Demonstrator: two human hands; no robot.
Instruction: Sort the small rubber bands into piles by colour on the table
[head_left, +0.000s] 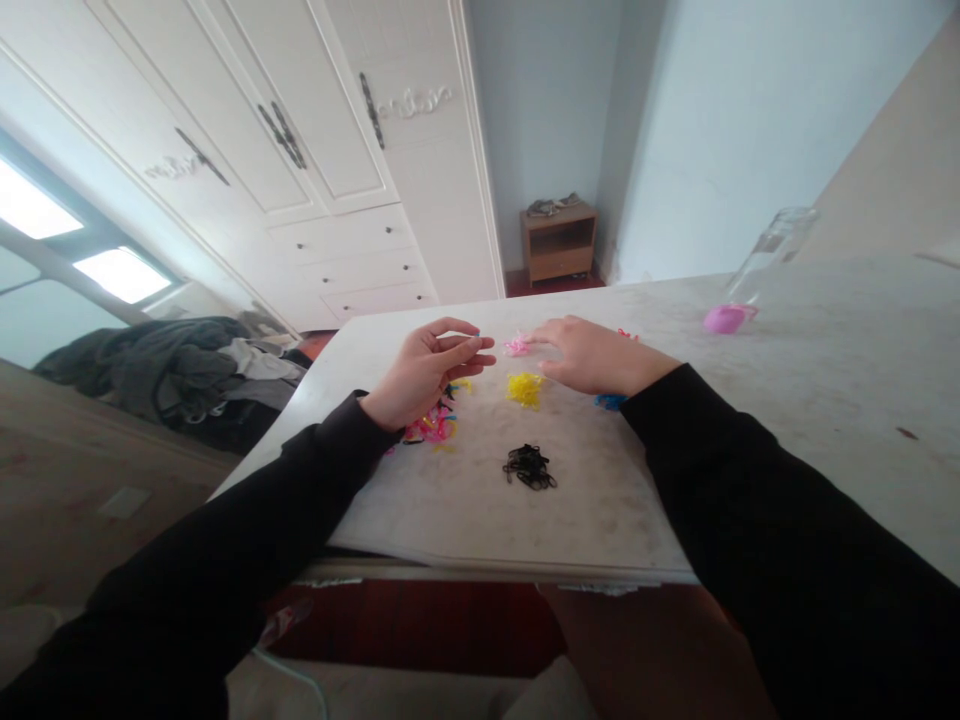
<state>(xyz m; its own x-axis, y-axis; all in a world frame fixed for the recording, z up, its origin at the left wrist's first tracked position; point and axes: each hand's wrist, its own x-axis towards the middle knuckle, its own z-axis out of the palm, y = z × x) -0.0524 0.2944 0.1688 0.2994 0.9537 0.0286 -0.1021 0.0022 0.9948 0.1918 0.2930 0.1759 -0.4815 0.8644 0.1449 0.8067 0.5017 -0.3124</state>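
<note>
Above a mixed-colour pile of small rubber bands (430,427), my left hand (427,368) is closed in a pinch. A tiny bluish speck shows at its fingertips, too small to name. My right hand (589,355) reaches in from the right, thumb and fingers apart, its fingertips at the edge of a pink rubber band pile (517,345). Between the hands lies a yellow rubber band pile (524,390). Closer to me is a black rubber band pile (529,467). My right wrist partly hides a blue pile (610,402) and a red pile (628,334).
A clear glass bottle (765,262) with something pink (726,319) at its base leans at the table's far right. The pale table (450,520) ends just before me. Dark clothes (172,375) are heaped at left; a wooden nightstand (559,243) stands behind.
</note>
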